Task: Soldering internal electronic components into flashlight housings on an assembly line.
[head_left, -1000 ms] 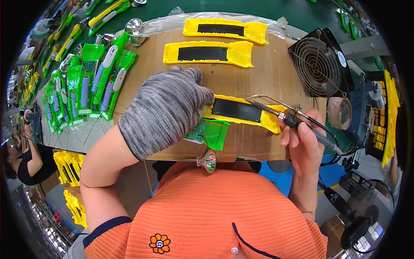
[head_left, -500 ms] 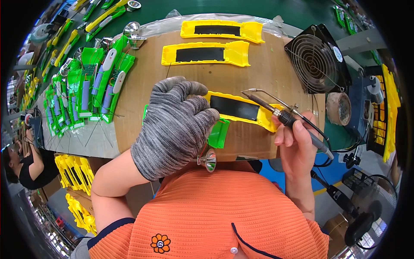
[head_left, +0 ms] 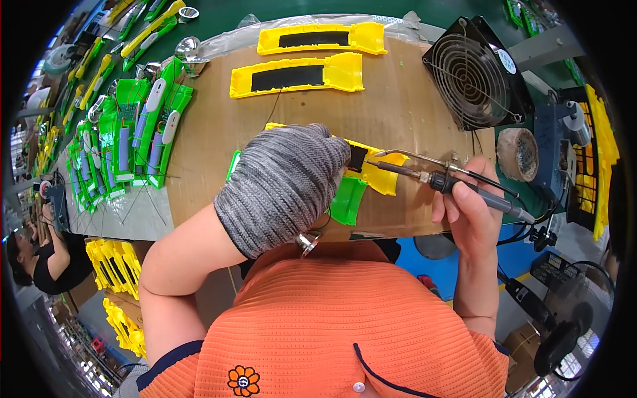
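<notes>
My left hand [head_left: 285, 186], in a grey knitted glove, curls over a yellow plastic shell [head_left: 381, 178] with a black strip. Its fingers are closed, and whatever they pinch is hidden behind the glove. A green shell [head_left: 348, 201] pokes out below this hand, with a small shiny lamp reflector [head_left: 307, 243] near the wrist. Bare, my right hand [head_left: 472, 212] grips a soldering iron [head_left: 488, 198] with a thin metal tube fixed alongside. The iron's tip points left, close to the gloved fingertips, above the yellow shell; contact cannot be made out.
Two more yellow shells [head_left: 342, 74] lie farther back on the brown board [head_left: 199, 142]. Several green shells with battery cells [head_left: 125, 149] and loose wires are grouped at left. A black fan [head_left: 472, 79] and a round tin [head_left: 517, 154] stand right. Another person [head_left: 50, 255] sits far left.
My gloved fingers have moved right and closed in over the yellow shell. The iron's tip is now nearer to them. The reflector has tilted, and the whole view has shifted slightly.
</notes>
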The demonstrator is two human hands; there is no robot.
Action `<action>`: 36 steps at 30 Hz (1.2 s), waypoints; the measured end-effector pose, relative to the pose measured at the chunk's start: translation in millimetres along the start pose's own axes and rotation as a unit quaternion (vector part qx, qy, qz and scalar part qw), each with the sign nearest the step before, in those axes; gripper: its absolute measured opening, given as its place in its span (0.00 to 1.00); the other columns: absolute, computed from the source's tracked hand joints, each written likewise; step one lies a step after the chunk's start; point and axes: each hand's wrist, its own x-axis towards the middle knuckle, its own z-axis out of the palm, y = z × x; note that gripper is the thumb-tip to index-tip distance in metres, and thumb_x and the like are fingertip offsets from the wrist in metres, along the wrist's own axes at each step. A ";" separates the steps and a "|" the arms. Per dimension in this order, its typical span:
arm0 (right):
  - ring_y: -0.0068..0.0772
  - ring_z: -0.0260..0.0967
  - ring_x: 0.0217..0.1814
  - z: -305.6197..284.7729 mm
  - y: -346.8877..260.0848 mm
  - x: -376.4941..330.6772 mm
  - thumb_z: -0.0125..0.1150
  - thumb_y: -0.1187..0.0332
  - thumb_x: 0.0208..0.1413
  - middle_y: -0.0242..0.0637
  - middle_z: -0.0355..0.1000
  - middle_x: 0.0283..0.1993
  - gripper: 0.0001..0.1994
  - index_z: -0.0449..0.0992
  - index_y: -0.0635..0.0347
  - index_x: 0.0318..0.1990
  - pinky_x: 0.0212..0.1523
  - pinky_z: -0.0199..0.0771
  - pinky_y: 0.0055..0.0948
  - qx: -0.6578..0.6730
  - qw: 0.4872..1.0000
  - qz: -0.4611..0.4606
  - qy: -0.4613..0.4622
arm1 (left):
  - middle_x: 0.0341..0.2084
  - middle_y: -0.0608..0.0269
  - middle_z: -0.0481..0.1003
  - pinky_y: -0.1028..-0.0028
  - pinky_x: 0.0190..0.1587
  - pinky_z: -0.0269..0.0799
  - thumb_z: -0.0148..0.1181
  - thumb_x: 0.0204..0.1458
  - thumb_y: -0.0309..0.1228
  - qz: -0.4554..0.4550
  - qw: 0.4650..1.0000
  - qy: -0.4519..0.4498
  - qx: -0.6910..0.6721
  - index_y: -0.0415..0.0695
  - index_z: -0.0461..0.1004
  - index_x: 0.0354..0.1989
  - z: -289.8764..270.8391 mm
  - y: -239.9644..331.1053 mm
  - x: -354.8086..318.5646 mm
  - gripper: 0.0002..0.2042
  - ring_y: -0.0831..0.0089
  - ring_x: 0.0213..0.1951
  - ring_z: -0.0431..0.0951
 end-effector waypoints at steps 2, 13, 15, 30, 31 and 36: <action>0.27 0.68 0.20 -1.4 -0.6 3.3 0.56 0.78 0.57 0.38 0.69 0.23 0.07 0.63 0.64 0.38 0.25 0.75 0.29 -0.022 1.000 0.008 -0.014 | 0.27 0.54 0.75 0.60 0.36 0.73 0.62 0.51 0.30 -0.005 1.000 -0.008 0.021 0.42 0.78 0.33 -0.5 3.1 2.0 0.06 0.53 0.31 0.77; 0.22 0.74 0.25 3.1 -10.8 7.1 0.61 0.79 0.55 0.39 0.75 0.27 0.09 0.66 0.64 0.37 0.26 0.73 0.20 -0.106 0.992 0.042 -0.050 | 0.25 0.52 0.75 0.60 0.36 0.74 0.61 0.51 0.30 -0.052 0.997 -0.037 0.031 0.40 0.79 0.32 -2.0 11.6 7.9 0.06 0.52 0.31 0.77; 0.21 0.74 0.25 5.3 -15.3 8.2 0.62 0.78 0.55 0.38 0.75 0.27 0.09 0.66 0.63 0.37 0.26 0.72 0.19 -0.147 0.986 0.056 -0.053 | 0.25 0.52 0.75 0.60 0.36 0.74 0.62 0.50 0.30 -0.046 0.998 -0.036 0.035 0.40 0.79 0.32 -1.8 12.2 8.8 0.06 0.52 0.31 0.77; 0.21 0.74 0.26 7.9 -15.5 9.0 0.63 0.76 0.56 0.38 0.75 0.28 0.08 0.67 0.63 0.36 0.25 0.71 0.18 -0.152 0.985 0.046 -0.060 | 0.26 0.52 0.76 0.61 0.37 0.73 0.61 0.50 0.30 -0.043 0.998 -0.035 0.036 0.41 0.80 0.32 1.1 8.9 7.4 0.06 0.53 0.32 0.77; 0.21 0.74 0.26 8.9 -16.7 7.9 0.63 0.76 0.56 0.38 0.75 0.28 0.08 0.67 0.63 0.36 0.25 0.71 0.18 -0.153 0.985 0.046 -0.060 | 0.26 0.52 0.76 0.60 0.36 0.73 0.61 0.50 0.30 -0.029 0.999 -0.028 0.034 0.41 0.80 0.32 1.1 8.2 6.6 0.06 0.53 0.31 0.77; 0.24 0.73 0.24 4.6 -15.8 2.1 0.61 0.77 0.56 0.38 0.73 0.26 0.08 0.66 0.64 0.37 0.25 0.71 0.20 -0.131 0.991 0.025 -0.025 | 0.26 0.53 0.76 0.60 0.36 0.73 0.61 0.51 0.31 -0.020 1.000 -0.009 0.014 0.42 0.80 0.32 3.5 7.2 3.6 0.06 0.54 0.31 0.77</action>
